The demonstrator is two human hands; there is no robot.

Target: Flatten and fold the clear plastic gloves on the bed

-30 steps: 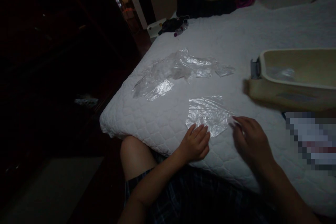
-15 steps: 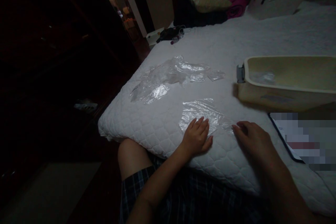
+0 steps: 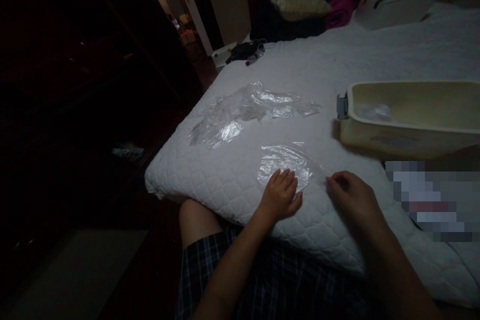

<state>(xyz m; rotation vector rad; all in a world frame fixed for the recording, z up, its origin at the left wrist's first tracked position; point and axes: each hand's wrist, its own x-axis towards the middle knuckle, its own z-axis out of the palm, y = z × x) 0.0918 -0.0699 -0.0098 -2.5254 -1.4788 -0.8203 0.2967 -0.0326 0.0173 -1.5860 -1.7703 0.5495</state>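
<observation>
A clear plastic bag (image 3: 284, 160) lies flat on the white quilted mattress (image 3: 337, 65) near its front corner. My left hand (image 3: 280, 196) rests flat on the bag's near edge, fingers stretched out together. My right hand (image 3: 350, 197) sits just right of the bag with its fingers curled at the bag's right edge; whether it pinches the plastic is unclear. A heap of more clear plastic bags (image 3: 243, 110) lies farther back to the left.
A beige plastic bin (image 3: 408, 137) stands on the mattress at right, with a bit of plastic inside. A blurred flat item (image 3: 431, 200) lies beside it. Pillows and clothes (image 3: 300, 5) pile at the bed's far end. Dark floor drops off at left.
My right hand has drawn in from spread fingers to a curled grip at the bag's right edge. The bag looks flatter. My left hand stays on the bag.
</observation>
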